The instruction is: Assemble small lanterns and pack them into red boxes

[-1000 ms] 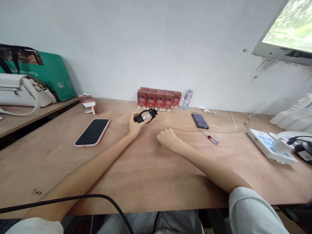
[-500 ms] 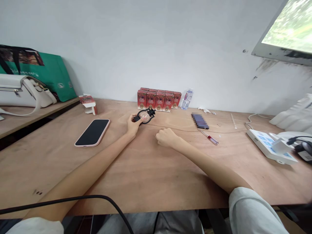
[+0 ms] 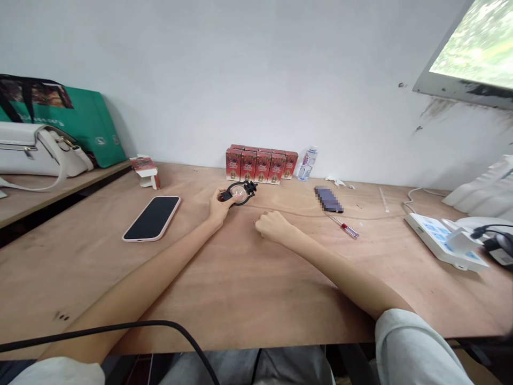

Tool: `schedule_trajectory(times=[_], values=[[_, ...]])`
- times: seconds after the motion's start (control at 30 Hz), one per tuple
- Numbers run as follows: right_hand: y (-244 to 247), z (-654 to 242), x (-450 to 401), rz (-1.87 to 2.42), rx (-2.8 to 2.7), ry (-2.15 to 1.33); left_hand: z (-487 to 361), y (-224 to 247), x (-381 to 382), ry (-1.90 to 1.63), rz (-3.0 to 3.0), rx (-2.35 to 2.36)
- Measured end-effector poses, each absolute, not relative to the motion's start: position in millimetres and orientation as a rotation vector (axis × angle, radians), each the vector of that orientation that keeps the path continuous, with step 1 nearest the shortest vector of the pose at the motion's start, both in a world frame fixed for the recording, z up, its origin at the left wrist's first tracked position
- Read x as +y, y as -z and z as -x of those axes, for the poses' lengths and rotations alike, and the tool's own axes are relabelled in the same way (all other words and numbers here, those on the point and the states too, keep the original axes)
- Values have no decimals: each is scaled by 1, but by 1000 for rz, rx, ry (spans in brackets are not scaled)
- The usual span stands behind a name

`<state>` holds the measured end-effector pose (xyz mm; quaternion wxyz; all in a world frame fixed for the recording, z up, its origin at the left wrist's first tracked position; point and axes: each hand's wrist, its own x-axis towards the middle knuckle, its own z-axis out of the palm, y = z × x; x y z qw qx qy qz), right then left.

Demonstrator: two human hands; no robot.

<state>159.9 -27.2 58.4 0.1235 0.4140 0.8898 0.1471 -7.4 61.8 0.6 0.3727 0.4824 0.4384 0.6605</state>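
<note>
Where the side shelf meets the wall at far left, a green bag (image 3: 86, 125) is seen leaning, with a white handbag (image 3: 38, 152) laid in front of it. On the table (image 3: 240, 289) just right of them a small red and white carton (image 3: 145, 170) is found, and nearer, a phone in a pink case (image 3: 152, 217) is laid face up. Right of the phone, the left hand (image 3: 219, 205) is closed around a small round black-rimmed object (image 3: 239, 192), which is held just above the table near a row of red boxes (image 3: 260, 162) set against the far wall. The right hand (image 3: 273, 224) is rested on the table as a loose fist, with nothing visibly grasped. Beside the boxes a small water bottle (image 3: 307, 163) is stood. Further right, a red-handled screwdriver (image 3: 343, 226) is laid, and a white device (image 3: 443, 240) is placed near the right edge.
</note>
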Motion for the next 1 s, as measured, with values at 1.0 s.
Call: schedule_trajectory(times=[1.0], values=[[-81,-199,9,-2040,3139,894,6,-4,56,-1537,-1212,1000]])
